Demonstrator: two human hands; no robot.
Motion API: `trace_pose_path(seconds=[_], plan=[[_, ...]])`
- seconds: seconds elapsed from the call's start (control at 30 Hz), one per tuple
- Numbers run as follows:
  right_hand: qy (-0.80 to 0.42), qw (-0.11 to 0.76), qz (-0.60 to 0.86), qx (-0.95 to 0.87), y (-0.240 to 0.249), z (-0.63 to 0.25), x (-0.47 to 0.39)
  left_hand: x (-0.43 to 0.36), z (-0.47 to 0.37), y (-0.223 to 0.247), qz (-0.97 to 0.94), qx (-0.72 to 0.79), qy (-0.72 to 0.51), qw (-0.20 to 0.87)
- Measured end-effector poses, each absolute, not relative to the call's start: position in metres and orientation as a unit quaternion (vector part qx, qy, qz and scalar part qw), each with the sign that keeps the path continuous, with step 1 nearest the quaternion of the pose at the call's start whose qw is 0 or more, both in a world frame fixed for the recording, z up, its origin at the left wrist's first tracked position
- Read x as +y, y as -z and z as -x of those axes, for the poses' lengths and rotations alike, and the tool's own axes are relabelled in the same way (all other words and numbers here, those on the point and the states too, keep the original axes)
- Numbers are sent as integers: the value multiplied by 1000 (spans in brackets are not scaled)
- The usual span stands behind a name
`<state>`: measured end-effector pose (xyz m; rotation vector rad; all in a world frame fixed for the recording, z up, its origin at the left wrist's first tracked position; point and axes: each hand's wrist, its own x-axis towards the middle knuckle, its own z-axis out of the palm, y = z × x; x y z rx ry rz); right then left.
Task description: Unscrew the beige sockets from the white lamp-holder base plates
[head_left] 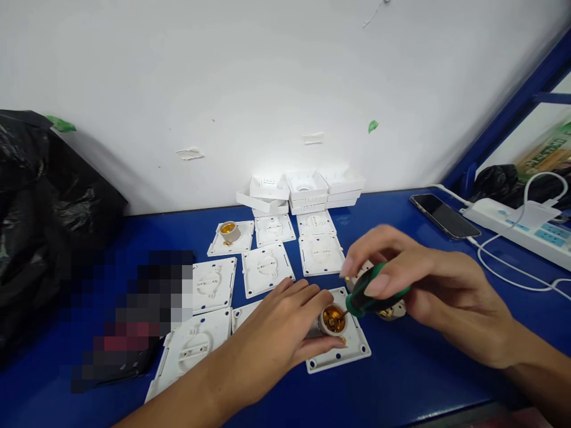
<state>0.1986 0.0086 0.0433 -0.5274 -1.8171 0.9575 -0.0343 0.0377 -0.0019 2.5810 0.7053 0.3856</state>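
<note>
My left hand point(294, 318) grips a round lamp socket point(333, 319) with a brass-coloured inside, its fingers wrapped about the socket's left side. The socket sits on a square white plastic plate point(343, 355) with holes along its edges. In my right hand point(428, 285) is a screwdriver with a green and black handle point(379, 291). Its thin shaft slants down into the socket; the tip's exact contact is hidden. Partly behind the right hand, more sockets point(392, 311) lie on the table. Another white plate point(243, 238) farther back carries a socket point(229, 230).
Several bare white plates point(267, 268) lie on the blue table point(392, 380). White boxes point(307, 189) are stacked against the wall. A phone point(444, 214) and a power strip point(526, 223) with white cables are at right. A black bag point(49, 196) stands at left.
</note>
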Motion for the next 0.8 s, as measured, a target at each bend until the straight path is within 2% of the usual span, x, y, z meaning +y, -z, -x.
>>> trace_pose_path(seconds=[0.1, 0.2, 0.33, 0.5, 0.6, 0.73, 0.8], plan=[[-359, 538, 234, -726, -42, -198, 11, 37, 33, 2, -931, 262, -144, 210], [-387, 516, 236, -726, -40, -197, 15, 36, 32, 2, -932, 262, -140, 208], [-407, 537, 228, -703, -37, -199, 20, 37, 32, 3, -935, 254, -142, 205], [-492, 494, 178, -694, -30, -202, 24, 38, 33, 4, -935, 249, -142, 207], [-486, 512, 170, -687, -28, -202, 24, 37, 34, 4, -937, 249, -140, 202], [-516, 478, 178, -688, -29, -203, 24, 37, 34, 4, -937, 250, -138, 204], [-508, 498, 186, -678, -30, -203, 24, 37, 34, 5, -936, 249, -138, 205]])
